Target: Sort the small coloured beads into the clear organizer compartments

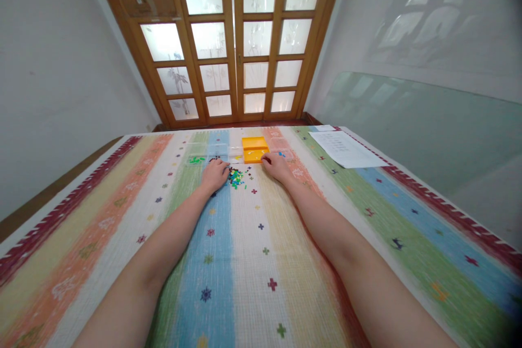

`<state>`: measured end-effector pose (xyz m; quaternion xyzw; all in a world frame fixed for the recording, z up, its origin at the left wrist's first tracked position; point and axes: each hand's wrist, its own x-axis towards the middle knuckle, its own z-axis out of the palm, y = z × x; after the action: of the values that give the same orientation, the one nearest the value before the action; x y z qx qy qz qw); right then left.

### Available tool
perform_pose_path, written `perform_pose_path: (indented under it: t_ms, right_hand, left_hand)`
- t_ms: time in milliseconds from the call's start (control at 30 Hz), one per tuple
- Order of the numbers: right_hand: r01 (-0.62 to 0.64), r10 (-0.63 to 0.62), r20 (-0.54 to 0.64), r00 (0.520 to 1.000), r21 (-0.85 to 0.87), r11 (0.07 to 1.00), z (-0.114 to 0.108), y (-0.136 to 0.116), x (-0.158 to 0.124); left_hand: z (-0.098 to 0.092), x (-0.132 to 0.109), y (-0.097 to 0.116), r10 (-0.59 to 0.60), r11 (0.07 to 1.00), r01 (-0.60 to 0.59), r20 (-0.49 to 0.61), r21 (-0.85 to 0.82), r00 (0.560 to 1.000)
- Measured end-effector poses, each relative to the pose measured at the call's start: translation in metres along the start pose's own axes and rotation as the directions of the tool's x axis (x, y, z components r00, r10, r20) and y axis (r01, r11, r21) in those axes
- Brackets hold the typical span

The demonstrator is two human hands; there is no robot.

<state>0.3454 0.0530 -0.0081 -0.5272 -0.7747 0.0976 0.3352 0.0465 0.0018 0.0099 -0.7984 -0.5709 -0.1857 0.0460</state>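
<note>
My left hand (215, 175) rests on the cloth, fingers loosely bent and a little apart, at the left edge of a pile of small coloured pieces (235, 177). The pieces are mostly green, blue, yellow and dark, too small to name. My right hand (276, 167) is at the right front corner of an orange box (255, 142), its fingers pinched together; anything between them is hidden. A few small light and yellow pieces lie in the box. Clear plastic compartments flank it: green pieces (197, 160) are in the left ones, blue pieces (281, 154) on the right.
A striped tablecloth (248, 261) with small printed motifs covers the table. Printed paper (346, 149) lies at the far right. Beyond the table's far edge stand wooden doors with glass panes (256, 43). A glass sheet (408, 119) leans along the right wall.
</note>
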Motion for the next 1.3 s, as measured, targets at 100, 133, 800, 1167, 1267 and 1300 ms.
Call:
perform_pose_path:
  t_ms: [100,133,800,1167,1267,1300]
  right_hand:
    - [0.004,-0.004,-0.002,1.0,-0.005,1.0,0.001,0.001,0.0]
    - [0.004,-0.004,0.0,1.0,-0.006,1.0,0.001,0.001,0.001]
    - [-0.005,0.005,0.019,1.0,-0.006,1.0,-0.003,-0.002,0.0]
    - [-0.02,0.021,0.021,1.0,-0.01,1.0,-0.003,-0.002,-0.001]
    - [-0.014,0.014,0.031,0.999,-0.005,1.0,-0.003,-0.002,0.0]
    - [-0.015,0.015,0.031,0.999,-0.005,1.0,-0.003,-0.002,0.0]
  left_hand:
    - [0.001,0.0,0.002,0.012,1.0,-0.013,0.017,0.029,1.0]
    - [0.001,0.0,0.003,0.007,0.999,-0.008,0.02,0.038,1.0]
    - [0.01,0.003,-0.009,0.045,0.989,-0.045,-0.003,-0.141,0.999]
    - [0.007,0.002,-0.008,0.022,0.981,-0.021,0.002,-0.195,1.0]
    - [0.007,0.001,-0.007,-0.003,0.98,0.005,0.007,-0.2,1.0]
    - [0.007,0.001,-0.006,-0.011,0.98,0.013,0.011,-0.199,1.0]
